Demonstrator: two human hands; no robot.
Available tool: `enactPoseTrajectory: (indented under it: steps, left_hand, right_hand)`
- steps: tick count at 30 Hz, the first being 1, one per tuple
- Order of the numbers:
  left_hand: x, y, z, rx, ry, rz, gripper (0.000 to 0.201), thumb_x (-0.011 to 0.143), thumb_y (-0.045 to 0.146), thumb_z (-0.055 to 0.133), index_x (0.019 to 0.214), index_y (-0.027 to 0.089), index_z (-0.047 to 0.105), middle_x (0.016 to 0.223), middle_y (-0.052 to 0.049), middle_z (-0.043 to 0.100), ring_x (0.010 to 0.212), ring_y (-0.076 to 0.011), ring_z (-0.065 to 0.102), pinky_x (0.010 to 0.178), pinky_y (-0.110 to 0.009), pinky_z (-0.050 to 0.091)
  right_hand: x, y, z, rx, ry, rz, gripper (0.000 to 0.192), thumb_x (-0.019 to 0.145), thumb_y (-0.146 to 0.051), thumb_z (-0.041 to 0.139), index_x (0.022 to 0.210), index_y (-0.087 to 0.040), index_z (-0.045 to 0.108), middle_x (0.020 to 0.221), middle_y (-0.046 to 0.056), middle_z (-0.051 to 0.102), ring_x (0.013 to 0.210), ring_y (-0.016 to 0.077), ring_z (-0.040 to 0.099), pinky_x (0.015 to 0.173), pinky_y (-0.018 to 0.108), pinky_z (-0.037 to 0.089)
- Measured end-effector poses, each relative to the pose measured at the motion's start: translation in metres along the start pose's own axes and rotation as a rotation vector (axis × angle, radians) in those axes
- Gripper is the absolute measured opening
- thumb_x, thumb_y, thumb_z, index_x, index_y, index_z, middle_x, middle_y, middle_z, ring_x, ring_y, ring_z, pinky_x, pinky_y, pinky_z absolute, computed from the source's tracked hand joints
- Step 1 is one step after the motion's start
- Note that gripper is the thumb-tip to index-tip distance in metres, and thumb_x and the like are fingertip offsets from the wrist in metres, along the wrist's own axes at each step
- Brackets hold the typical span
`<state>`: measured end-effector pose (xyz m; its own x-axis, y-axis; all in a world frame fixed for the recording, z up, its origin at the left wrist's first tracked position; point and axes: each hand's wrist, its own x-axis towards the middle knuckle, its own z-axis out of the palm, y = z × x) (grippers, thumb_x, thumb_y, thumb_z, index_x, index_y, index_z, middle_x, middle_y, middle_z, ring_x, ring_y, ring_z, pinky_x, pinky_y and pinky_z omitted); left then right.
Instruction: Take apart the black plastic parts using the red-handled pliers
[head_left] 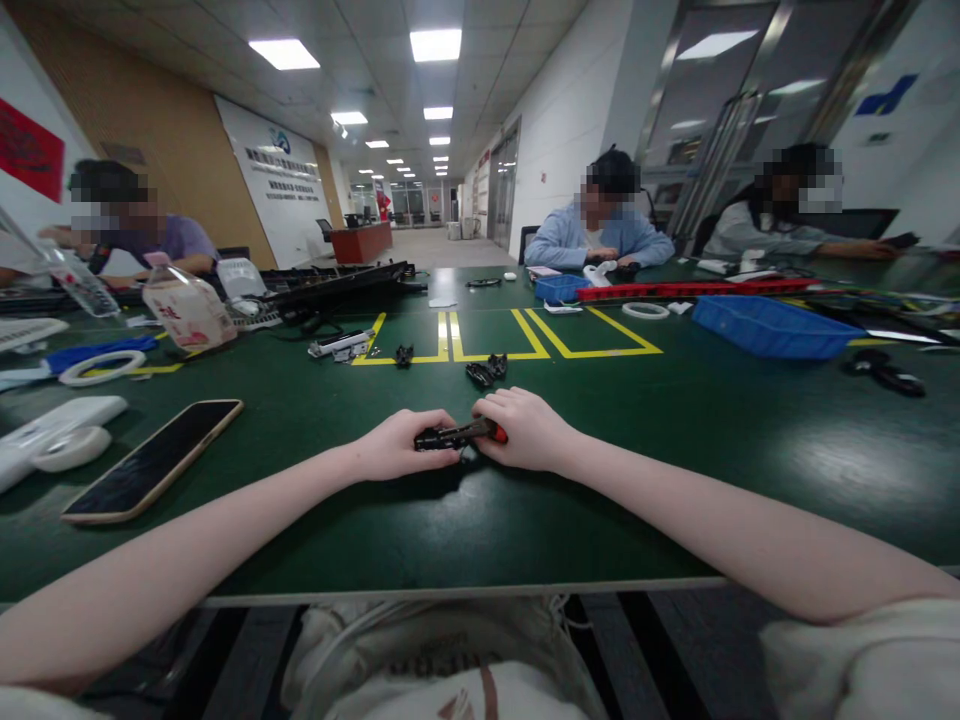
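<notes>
My left hand [397, 445] is closed around a small black part [430, 439], pinched between thumb and fingers above the green table. Wrapped in my right hand [523, 430] is a pair of pliers [474, 430] with dark metal jaws and an orange-red grip. The jaws meet the black part; whether they bite on it I cannot tell. Just beyond my hands lie crumpled-looking black pieces [487, 371], and a smaller black piece [404, 355] is further left.
A phone [154, 462] and a white device [56, 440] lie at left, near a bottle [187, 305]. Yellow tape [499, 356] marks the green table [637, 500]. Blue trays [776, 325] stand at right. People sit across the table [600, 235] and at left.
</notes>
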<state>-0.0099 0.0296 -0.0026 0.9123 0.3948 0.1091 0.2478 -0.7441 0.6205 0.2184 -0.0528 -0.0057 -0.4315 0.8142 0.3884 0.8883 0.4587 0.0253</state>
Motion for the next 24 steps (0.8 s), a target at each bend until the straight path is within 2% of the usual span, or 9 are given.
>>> enactPoseTrajectory:
  steps: [3,9,18,24]
  left_hand:
    - [0.003,-0.001,0.001,0.000,0.027,0.007,0.043,0.086,0.057,0.066,0.105,0.018,0.065,0.082,0.002,0.065,0.072,-0.0138,0.057,0.066,-0.024,0.039]
    - [0.005,-0.002,0.001,0.017,0.005,0.009,0.048,0.083,0.061,0.069,0.104,0.018,0.067,0.081,0.002,0.066,0.069,-0.0137,0.057,0.063,-0.024,0.037]
    - [0.014,-0.008,-0.003,-0.055,0.005,0.053,0.044,0.084,0.056,0.070,0.104,0.017,0.068,0.092,-0.002,0.068,0.081,-0.0165,0.060,0.072,-0.026,0.042]
    - [0.020,-0.018,-0.004,0.011,0.079,0.118,0.042,0.077,0.054,0.076,0.093,0.017,0.068,0.087,0.000,0.063,0.081,-0.0167,0.057,0.074,-0.028,0.042]
  right_hand:
    - [0.002,-0.003,-0.001,0.010,-0.001,0.019,0.015,0.079,-0.031,0.065,0.085,-0.019,0.057,0.084,0.006,0.066,0.077,0.0200,0.057,0.072,0.031,0.037]
    - [0.006,-0.006,-0.001,0.013,-0.002,0.024,0.011,0.077,-0.023,0.065,0.078,-0.020,0.054,0.080,0.005,0.064,0.076,0.0195,0.054,0.072,0.032,0.036]
    - [0.012,0.011,0.006,-0.025,-0.011,-0.071,0.004,0.081,-0.019,0.060,0.085,-0.018,0.058,0.083,0.007,0.065,0.081,0.0211,0.054,0.076,0.032,0.037]
    - [0.030,0.023,0.015,-0.078,-0.036,-0.145,0.007,0.080,-0.021,0.059,0.086,-0.017,0.061,0.083,0.009,0.065,0.081,0.0230,0.054,0.075,0.034,0.036]
